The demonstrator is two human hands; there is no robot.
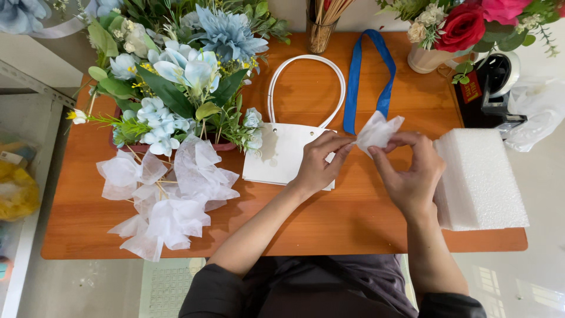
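bag (282, 156) centre on table (329, 227) | bouquet (176, 76) left | foam block (479, 179) right

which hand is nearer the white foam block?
Right. The right hand sits just beside the white foam block, nearly touching its left edge. The left hand is farther off, over the white paper bag.

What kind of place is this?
Probably a florist's or craft worktable: blue and white flowers, a white foam block and a small white bag surround hands pinching white tissue.

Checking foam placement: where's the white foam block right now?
In the head view the white foam block lies at the right edge of the wooden table, just right of the right hand and below the tape dispenser.
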